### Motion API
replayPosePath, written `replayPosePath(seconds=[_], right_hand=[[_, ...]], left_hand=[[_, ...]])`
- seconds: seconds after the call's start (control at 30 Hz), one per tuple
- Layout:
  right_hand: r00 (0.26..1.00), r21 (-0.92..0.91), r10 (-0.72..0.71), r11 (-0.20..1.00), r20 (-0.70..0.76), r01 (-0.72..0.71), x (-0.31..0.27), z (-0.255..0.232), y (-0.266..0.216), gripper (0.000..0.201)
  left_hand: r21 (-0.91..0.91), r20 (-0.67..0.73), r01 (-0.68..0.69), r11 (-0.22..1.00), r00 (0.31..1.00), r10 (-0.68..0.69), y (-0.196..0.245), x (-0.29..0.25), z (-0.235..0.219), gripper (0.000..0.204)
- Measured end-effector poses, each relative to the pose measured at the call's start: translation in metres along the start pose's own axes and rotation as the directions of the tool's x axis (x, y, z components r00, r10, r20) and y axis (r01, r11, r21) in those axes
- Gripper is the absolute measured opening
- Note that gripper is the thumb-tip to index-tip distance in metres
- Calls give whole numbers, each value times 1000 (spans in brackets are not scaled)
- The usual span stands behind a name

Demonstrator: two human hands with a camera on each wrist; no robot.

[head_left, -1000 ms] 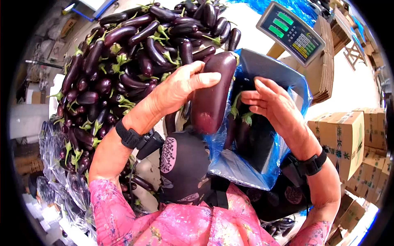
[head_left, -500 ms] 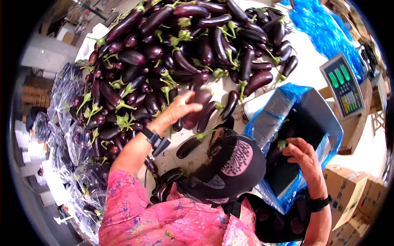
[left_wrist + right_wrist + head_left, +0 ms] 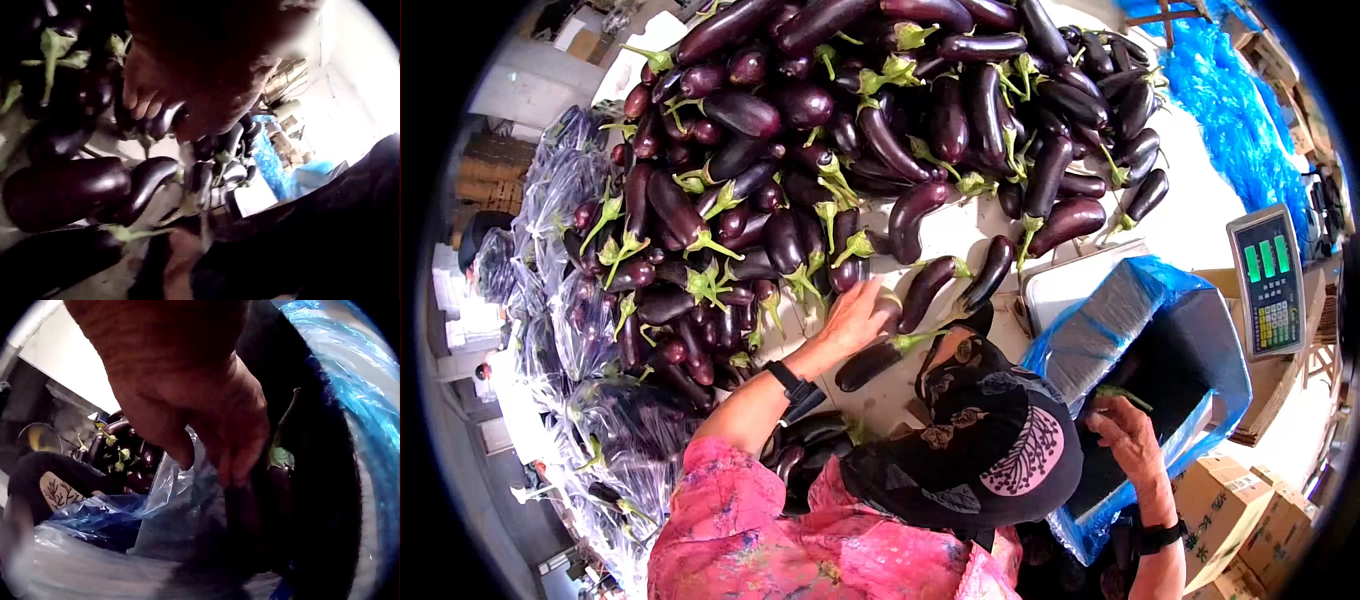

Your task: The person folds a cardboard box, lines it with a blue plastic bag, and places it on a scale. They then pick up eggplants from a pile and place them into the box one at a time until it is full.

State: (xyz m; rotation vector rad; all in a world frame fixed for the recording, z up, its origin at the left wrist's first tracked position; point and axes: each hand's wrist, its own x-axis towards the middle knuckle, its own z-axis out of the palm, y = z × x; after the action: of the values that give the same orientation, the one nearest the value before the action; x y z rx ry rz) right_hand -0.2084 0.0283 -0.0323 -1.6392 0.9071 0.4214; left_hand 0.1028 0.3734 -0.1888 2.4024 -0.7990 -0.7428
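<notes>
My left hand (image 3: 855,322) reaches low over the table among loose purple eggplants. Its bent fingertips lie beside one eggplant (image 3: 887,312), mostly covered by the hand in the head view; I cannot tell whether they grip it. The left wrist view shows that hand (image 3: 194,75) above a thick, glossy eggplant (image 3: 65,190). Inside the open box (image 3: 1190,350), lined with blue plastic, is my right hand (image 3: 1130,435). In the right wrist view this hand (image 3: 194,412) points its fingers down, thumb apart, beside a green-capped eggplant (image 3: 281,487).
A big heap of eggplants (image 3: 810,110) covers the back and left of the table. Clear plastic bags (image 3: 590,290) lie along the left. A scale display (image 3: 1268,280) stands right of the box, with printed cartons (image 3: 1215,515) in front. A capped head (image 3: 970,430) leans in between.
My left hand goes from gripping a large eggplant beside the box to the table near the heap, and then closer to the body. My right hand has lowered into the box. The head view has shifted.
</notes>
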Motion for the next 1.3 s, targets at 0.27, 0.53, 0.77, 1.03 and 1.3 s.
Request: replayPosePath(seconds=[0.27, 0.53, 0.77, 1.03, 1.3], right_hand=[[979, -233, -192, 957, -69, 171, 6, -13, 21, 31], [882, -311, -273, 938, -384, 154, -15, -73, 6, 31], [932, -348, -200, 933, -303, 87, -19, -86, 5, 33], [937, -316, -255, 933, -237, 173, -33, -65, 13, 31], [971, -298, -206, 940, -118, 164, -33, -63, 12, 31]], left_hand=[[-16, -343, 182, 983, 923, -176, 5, 157, 19, 54], [-340, -321, -177, 924, 945, 63, 53, 138, -14, 51], [-832, -40, -115, 542, 988, 148, 192, 107, -90, 44], [-854, 159, 31, 520, 966, 203, 203, 94, -83, 49], [-112, 577, 194, 975, 811, -96, 27, -34, -94, 79]])
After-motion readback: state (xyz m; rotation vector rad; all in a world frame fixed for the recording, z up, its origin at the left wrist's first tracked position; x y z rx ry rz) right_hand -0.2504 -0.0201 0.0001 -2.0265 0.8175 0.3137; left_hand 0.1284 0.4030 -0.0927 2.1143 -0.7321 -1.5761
